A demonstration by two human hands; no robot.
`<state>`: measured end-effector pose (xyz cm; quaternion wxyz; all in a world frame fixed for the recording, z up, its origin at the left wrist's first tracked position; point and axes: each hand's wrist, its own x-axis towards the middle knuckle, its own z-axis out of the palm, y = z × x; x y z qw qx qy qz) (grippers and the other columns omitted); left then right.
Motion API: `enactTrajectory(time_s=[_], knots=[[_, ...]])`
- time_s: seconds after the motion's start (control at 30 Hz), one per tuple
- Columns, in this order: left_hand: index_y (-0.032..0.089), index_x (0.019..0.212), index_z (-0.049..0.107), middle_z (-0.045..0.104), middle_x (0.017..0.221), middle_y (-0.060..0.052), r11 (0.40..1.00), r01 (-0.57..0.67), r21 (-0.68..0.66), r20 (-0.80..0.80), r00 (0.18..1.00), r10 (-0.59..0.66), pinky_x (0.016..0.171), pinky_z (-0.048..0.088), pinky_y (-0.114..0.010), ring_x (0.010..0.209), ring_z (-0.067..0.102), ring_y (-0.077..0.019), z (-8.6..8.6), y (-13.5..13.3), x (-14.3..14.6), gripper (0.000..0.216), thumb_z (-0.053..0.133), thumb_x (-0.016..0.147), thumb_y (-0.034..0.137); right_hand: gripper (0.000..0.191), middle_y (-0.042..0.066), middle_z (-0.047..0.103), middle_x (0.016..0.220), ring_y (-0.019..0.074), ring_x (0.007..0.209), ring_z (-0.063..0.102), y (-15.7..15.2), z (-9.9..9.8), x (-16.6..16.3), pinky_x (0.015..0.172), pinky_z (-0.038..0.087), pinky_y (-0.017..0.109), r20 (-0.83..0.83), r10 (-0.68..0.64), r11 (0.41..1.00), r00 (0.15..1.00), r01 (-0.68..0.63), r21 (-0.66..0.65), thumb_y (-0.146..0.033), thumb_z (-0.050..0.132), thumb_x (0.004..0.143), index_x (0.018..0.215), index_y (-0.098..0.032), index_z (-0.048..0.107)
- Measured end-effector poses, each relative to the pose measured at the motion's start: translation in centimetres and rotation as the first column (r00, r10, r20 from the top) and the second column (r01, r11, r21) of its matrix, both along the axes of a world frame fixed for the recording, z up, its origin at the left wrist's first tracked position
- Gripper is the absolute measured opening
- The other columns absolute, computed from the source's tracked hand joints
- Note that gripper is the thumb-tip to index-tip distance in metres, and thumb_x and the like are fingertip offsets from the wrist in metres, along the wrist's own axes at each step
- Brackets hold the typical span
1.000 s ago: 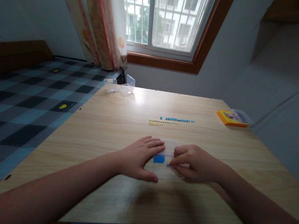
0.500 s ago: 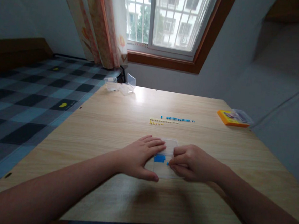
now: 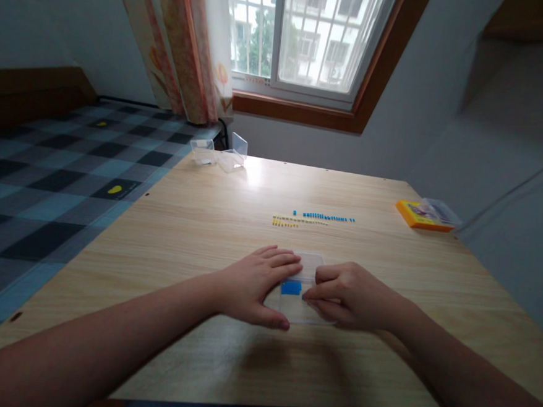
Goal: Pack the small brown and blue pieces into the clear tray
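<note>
A clear plastic box [image 3: 312, 261] lies opened out flat on the table in front of me. My left hand [image 3: 259, 283] rests along its left side, fingers spread, fingertips over the far half. Inside the near half sits a block of small blue pieces [image 3: 291, 287] packed side by side. My right hand [image 3: 346, 294] is over the right side of the box, thumb and fingers pinched on a tiny blue piece [image 3: 303, 297]. That piece is just right of the packed block and mostly covered by the fingertips, so its exact kind is unclear.
Beyond the box, small blue pieces [image 3: 329, 217] stand in a row behind rows of yellow pieces [image 3: 285, 222]. Open clear boxes [image 3: 230, 159] are at the table's far left corner. A yellow-orange case [image 3: 425, 215] lies near the right edge. A checked bed [image 3: 63, 183] adjoins the left side.
My right fingertips have shifted slightly left with the tiny blue piece, closer to the packed block. The left hand stays in place on the box.
</note>
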<state>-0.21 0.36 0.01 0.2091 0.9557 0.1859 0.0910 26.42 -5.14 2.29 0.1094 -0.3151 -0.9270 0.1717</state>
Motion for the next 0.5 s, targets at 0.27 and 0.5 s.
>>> enactTrajectory(time_s=[0.27, 0.5], knots=[[0.017, 0.153, 0.048, 0.047, 0.159, -0.021, 1.000, -0.006, 0.002, 0.003, 1.000, 0.006, 0.126, 0.025, -0.059, 0.148, 0.044, -0.0406, -0.05, -0.05, -0.06, 0.098, 0.069, 0.079, 0.078, 0.024, 0.001, 0.062, 0.078, 0.0117, 0.063, 0.049, 0.01, -0.19, -0.26, 0.062, 0.032, 0.028, 0.003, -0.020, 0.999, 1.000, 0.020, 0.028, -0.023, 0.055, 0.100, 0.098, -0.021, 0.079], [0.015, 0.153, 0.048, 0.047, 0.159, -0.022, 1.000, -0.006, -0.002, 0.006, 1.000, 0.006, 0.125, 0.024, -0.060, 0.148, 0.044, -0.0417, -0.07, -0.06, -0.02, 0.099, 0.069, 0.079, 0.078, 0.024, 0.001, 0.060, 0.077, 0.0113, 0.063, 0.049, -0.01, -0.28, -0.19, 0.062, 0.032, 0.027, -0.004, -0.041, 0.999, 0.999, 0.041, 0.024, -0.024, 0.055, 0.102, 0.098, -0.021, 0.079]])
